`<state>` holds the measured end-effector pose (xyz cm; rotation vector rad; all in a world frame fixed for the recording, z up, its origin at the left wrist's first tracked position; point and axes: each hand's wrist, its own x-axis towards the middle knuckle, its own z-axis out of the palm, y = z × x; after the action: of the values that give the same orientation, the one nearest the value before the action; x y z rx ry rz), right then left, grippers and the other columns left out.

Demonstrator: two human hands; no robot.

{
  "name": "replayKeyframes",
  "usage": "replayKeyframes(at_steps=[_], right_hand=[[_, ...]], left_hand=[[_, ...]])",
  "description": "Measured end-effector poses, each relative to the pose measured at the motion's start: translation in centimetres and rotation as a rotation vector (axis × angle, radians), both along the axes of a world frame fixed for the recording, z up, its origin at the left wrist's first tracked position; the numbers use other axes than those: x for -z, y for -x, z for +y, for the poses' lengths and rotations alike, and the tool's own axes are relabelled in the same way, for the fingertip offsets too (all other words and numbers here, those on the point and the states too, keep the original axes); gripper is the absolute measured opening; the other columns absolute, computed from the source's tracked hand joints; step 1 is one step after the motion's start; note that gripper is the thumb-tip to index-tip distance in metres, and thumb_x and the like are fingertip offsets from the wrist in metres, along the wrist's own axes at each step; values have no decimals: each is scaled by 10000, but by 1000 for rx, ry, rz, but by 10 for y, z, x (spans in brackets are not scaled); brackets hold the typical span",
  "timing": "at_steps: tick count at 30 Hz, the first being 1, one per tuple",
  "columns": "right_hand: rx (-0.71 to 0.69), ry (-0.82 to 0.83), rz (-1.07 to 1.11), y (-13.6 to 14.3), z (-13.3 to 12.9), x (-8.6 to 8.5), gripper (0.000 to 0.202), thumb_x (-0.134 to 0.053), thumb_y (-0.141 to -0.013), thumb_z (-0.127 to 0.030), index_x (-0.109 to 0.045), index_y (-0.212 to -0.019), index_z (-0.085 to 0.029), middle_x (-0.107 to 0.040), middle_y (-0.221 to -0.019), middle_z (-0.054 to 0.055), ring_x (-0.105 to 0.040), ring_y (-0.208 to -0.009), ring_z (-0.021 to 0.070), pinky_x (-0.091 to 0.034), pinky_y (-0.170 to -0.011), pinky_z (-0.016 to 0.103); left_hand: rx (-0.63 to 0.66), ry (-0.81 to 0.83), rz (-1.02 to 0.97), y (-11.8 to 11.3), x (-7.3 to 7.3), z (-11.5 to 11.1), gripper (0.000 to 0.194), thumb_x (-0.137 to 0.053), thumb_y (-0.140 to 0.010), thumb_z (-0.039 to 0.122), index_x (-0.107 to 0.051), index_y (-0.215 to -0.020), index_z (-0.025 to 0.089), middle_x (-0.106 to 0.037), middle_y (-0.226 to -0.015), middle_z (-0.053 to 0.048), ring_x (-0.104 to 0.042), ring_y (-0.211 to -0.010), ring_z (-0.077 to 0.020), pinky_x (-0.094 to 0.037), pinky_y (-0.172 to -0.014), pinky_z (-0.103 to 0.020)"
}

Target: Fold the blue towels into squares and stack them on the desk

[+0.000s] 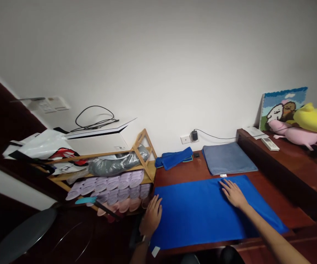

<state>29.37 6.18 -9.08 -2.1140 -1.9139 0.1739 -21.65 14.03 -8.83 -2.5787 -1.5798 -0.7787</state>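
Observation:
A bright blue cloth [196, 212] lies spread on the reddish-brown desk [185, 174], with a small white tag at its near left corner. At the cloth's left edge is my left hand [151, 215], palm down with fingers stretched out. My right hand [233, 193] rests flat on the upper right part of the cloth, fingers spread. Neither hand grips anything. Behind the cloth lie a folded grey-blue cloth [228, 158] with a white label and some folded blue cloths [174, 158].
To the left stands a wooden rack [150, 169] with pale purple slippers [111, 183], a white box [100, 143] and bags. A raised desk part at right holds a remote [270, 144], a pink plush toy [298, 135] and a picture [282, 106]. A black charger [194, 135] is plugged into the wall.

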Motion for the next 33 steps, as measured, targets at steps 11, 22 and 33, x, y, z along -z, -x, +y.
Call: replayKeyframes(at_steps=[11,22,33], right_hand=[[189,90,-48,-93,8,60,670,-252,-985,-581,-421,-1589,-346,-377,-1680,29,-305,-1559,303,-264,-1238,574],[317,80,-88,-137,-18,83,820,-196,-889,-624,-413,-1602,-281,-344,-1694,17,-235,-1584,302,-238,-1253,566],[-68,-55,-52,109,54,2,664,-251,-1022,-408,-412,-1590,-104,-426,-1638,140,-336,-1546,302,-252,-1268,521]], left_hand=[[-128,56,182,-10,44,52,540,-429,-1038,452,-491,-1549,287,-468,-1623,-112,-419,-1498,-331,-401,-1174,-554],[-158,112,149,-18,27,56,532,-383,-1061,446,-530,-1512,205,-495,-1600,-125,-418,-1495,-304,-318,-1239,-523],[-181,184,149,-19,37,54,590,-434,-1050,430,-371,-1616,277,-281,-1714,-94,-272,-1575,-290,-262,-1272,-522]])
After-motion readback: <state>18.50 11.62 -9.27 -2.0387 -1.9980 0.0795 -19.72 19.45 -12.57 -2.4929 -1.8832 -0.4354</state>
